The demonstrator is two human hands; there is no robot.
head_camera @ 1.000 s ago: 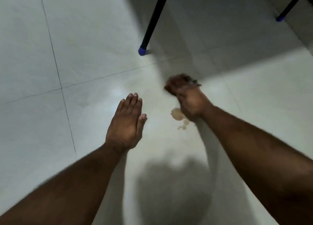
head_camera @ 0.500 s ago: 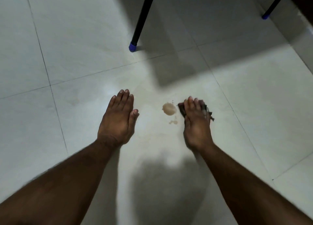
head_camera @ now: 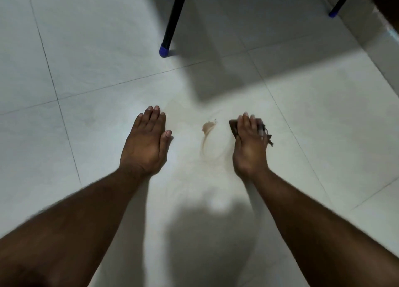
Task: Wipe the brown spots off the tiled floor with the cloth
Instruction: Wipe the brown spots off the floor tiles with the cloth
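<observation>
The left hand [head_camera: 144,144] lies flat on the pale tiled floor [head_camera: 97,70], palm down, fingers straight and close together, thumb stretched out to the side, holding nothing. The right hand [head_camera: 250,144] is pressed flat on a dark brown cloth [head_camera: 233,128], fingers extended over it rather than curled round it; the cloth shows as a dark edge past the fingers on the hand's left side and as a frayed corner sticking out on its right (the rest is hidden under the palm). The right hand is slightly blurred.

Between the two hands, nearer the right one, sits a brown spot [head_camera: 208,126] with a few tiny splashes at its upper edge. From it a thin brown smear [head_camera: 204,148] curves down and round toward the right wrist, forming a faint arc on the tile. The cloth is just beside the spot, not touching it.

Further up, a black furniture leg with a blue foot cap [head_camera: 164,50] stands on the floor, and a second leg with a blue cap [head_camera: 333,13] stands at the upper right. A broad dark shadow falls across the tiles beyond the hands, and a rounded shadow lies between the forearms
</observation>
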